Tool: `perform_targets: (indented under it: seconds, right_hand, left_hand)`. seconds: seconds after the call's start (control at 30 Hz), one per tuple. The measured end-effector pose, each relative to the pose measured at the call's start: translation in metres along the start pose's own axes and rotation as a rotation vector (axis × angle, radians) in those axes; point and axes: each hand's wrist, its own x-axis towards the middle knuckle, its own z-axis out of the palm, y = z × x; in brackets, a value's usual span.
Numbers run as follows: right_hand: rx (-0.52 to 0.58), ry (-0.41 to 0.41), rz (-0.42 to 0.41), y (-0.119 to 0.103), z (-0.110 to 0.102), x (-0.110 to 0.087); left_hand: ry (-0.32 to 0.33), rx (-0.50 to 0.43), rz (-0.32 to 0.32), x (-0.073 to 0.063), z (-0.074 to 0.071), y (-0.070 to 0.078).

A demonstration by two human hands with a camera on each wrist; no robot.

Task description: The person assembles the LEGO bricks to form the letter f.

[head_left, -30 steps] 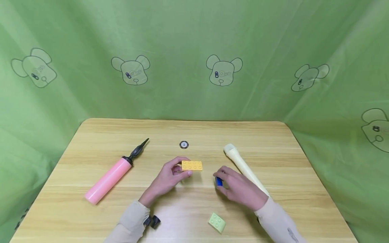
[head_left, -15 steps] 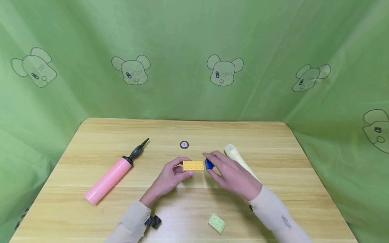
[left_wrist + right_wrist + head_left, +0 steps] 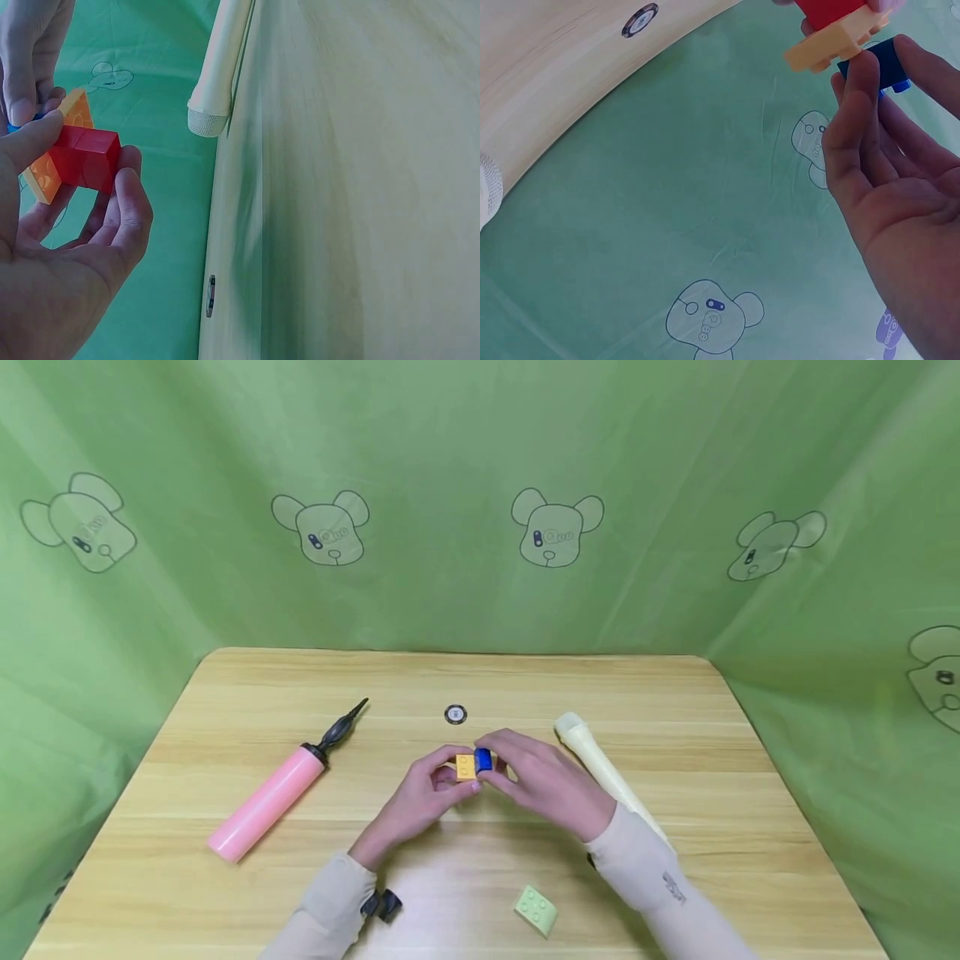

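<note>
Over the middle of the table, my left hand grips red building bricks joined beneath a flat yellow-orange building brick. Thumb and fingers of my right hand pinch a small blue building brick at the right part of the yellow-orange brick's studded top. The blue brick covers that part's studs in the head view. In the right wrist view, the blue brick sits close against the yellow-orange one; whether it is pressed on fully, I cannot tell. A light green brick lies near the front edge.
A pink hand pump with a black nozzle lies at the left. A round chip is farther back on the table, and a cream microphone lies partly behind my right forearm. Green curtains surround the table.
My right hand has moved left and slightly up with the blue brick, from beside the yellow-orange brick to over its right part. The left hand has barely moved.
</note>
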Motion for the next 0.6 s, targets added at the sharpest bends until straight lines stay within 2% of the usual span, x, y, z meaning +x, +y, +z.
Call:
perform_targets:
  seconds: [0.4,0.6]
  right_hand:
    - [-0.039,0.000,-0.014,-0.0002,0.0029,-0.0033]
    - [-0.056,0.021,-0.020,-0.0016,0.0002,-0.0007]
  left_hand:
    - [-0.010,0.045,0.005,-0.0013,0.0031,0.0009]
    - [0.008,0.051,0.034,0.0019,0.0029,0.0018]
